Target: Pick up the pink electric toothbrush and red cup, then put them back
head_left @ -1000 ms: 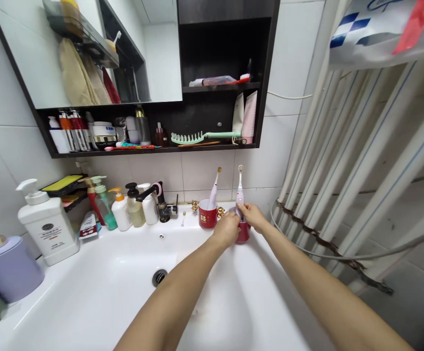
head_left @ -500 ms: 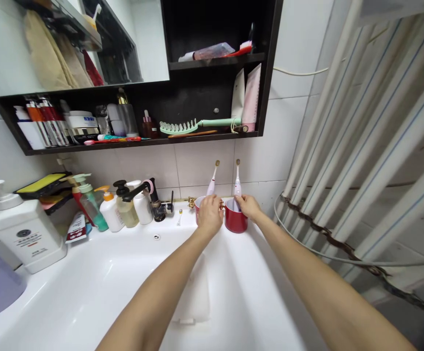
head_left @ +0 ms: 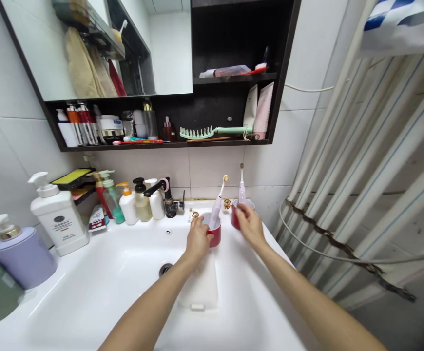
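My left hand is closed on the near red cup, fingers at its left side by the gold handle. A pale electric toothbrush leans to the right inside this cup. My right hand is curled against the front of a second red cup, a little farther back on the sink's rim. In it another pale electric toothbrush stands nearly upright. A gold handle shows at that cup's left, while my fingers hide part of its front.
Left of the cups stands a black faucet, with several pump bottles beyond it. A white pad lies in the sink. Above hangs a dark shelf holding a green hairbrush. White pipes run along the right.
The left cup has come nearer, off the back ledge, with my left hand now at its left side. My right hand has dropped from the toothbrush to the front of the other cup.
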The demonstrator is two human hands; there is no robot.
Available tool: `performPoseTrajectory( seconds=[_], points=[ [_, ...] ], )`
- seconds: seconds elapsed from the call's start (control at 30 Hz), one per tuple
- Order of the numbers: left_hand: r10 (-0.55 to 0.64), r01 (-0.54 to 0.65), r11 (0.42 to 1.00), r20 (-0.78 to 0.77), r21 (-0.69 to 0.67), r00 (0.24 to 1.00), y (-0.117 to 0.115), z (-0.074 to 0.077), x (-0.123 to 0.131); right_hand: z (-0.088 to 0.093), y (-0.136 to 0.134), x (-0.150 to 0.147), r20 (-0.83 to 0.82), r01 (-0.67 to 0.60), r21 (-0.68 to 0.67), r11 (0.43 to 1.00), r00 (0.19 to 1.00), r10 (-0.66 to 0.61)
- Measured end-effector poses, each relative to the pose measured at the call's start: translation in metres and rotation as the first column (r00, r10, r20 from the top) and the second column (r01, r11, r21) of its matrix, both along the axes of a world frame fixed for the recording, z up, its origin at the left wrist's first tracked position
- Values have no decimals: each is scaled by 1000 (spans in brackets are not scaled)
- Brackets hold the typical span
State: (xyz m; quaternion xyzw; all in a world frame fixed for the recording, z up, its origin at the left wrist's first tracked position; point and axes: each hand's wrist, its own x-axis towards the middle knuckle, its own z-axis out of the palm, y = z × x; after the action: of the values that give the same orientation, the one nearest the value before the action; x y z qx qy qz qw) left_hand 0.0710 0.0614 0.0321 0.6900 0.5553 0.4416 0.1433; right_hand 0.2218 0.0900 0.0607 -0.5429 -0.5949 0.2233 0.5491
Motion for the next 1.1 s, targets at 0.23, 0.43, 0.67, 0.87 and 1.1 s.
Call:
performPoseTrajectory(
  seconds=[0.23,0.43,0.67,0.87,1.1],
  points=[
    [8,-19,995,-113,-97,994,-67,-28,-24,-58,-46,-67,-42,-290,-186,939,957,287],
    [40,-52,988,-90,-144,995,-86,-38,-29,-64,-59,-76,-27,-328,-244,913,943,332],
    [74,-90,989,-136,-114,988,-91,-43,-30,-53,-68,-82,-7,-289,-212,934,956,294],
    [122,-132,991,279,16,953,-86,-30,-39,-11,-75,-79,-24,-350,-112,930,937,349],
    [-18,246,967,940,-70,341,-76,1,-39,-12,-120,-77,-56,-581,-246,776,808,587]
  ],
)
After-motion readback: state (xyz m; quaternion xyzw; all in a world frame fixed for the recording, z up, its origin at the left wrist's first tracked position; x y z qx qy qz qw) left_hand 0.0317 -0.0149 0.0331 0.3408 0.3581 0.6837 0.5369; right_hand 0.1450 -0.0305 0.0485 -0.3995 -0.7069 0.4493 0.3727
